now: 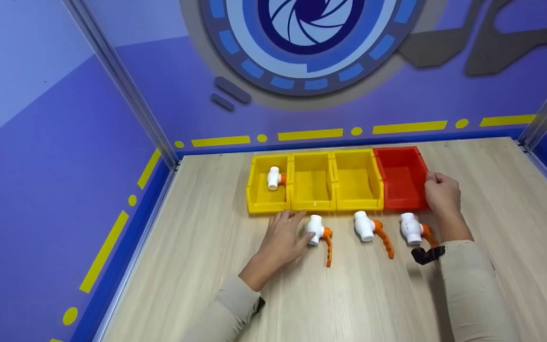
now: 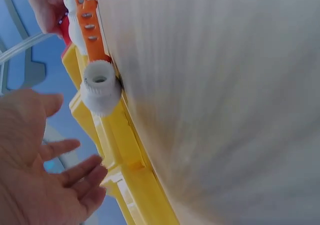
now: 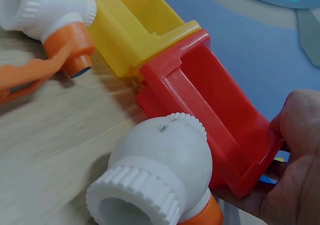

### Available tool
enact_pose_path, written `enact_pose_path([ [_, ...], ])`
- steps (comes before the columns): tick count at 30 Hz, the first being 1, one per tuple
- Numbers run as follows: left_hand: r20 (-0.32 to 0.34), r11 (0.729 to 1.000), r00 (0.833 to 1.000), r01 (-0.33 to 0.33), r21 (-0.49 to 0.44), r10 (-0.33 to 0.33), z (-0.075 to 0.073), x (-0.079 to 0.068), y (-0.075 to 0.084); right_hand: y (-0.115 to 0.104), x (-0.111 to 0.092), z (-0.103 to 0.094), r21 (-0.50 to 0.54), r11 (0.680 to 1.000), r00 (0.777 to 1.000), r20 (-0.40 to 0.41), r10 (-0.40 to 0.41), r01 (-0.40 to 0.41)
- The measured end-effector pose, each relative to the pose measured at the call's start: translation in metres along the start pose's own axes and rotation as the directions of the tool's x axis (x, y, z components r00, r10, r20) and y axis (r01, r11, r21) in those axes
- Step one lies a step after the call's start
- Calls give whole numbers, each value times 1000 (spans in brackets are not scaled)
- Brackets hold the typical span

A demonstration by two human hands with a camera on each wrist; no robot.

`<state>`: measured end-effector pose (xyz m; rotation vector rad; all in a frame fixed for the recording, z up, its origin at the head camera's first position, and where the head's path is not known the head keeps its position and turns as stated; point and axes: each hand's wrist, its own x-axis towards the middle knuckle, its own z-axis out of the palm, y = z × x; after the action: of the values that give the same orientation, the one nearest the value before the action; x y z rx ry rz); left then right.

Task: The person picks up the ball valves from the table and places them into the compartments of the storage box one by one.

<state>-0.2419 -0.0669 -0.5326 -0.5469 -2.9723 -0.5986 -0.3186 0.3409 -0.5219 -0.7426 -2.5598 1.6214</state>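
My right hand (image 1: 443, 194) grips the outer side wall of the red bin (image 3: 215, 105), with the thumb at its rim. In the head view, my left hand (image 1: 279, 240) is at the front of the yellow bins, fingers loosely extended. Its fingertips are close to the front edge of the leftmost yellow bin (image 1: 268, 207); whether they touch it I cannot tell. Beside that hand lies a white ball valve (image 1: 315, 230) with an orange lever. Two similar valves, a middle one (image 1: 363, 226) and a right one (image 1: 411, 229), lie before the other bins.
The middle yellow bin (image 1: 312, 207) and the right yellow bin (image 1: 360, 205) stand in a row with the red one. Inside the leftmost bin lies another white valve (image 1: 273, 178). Behind the wooden table (image 1: 321, 304) rises a purple printed wall (image 1: 159, 85).
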Motion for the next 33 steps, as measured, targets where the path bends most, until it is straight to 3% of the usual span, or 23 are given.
enact_pose_path([
  [9,97,996,995,-41,84,33,7,-1,5,0,1,1,-5,1000,1000,5,26,-26],
  [18,71,996,996,-66,65,61,12,3,14,1,1,0,-34,999,1000,3,6,-5],
  [33,70,997,994,80,4,-80,17,22,33,0,1,0,-18,1000,1000,14,24,-24],
])
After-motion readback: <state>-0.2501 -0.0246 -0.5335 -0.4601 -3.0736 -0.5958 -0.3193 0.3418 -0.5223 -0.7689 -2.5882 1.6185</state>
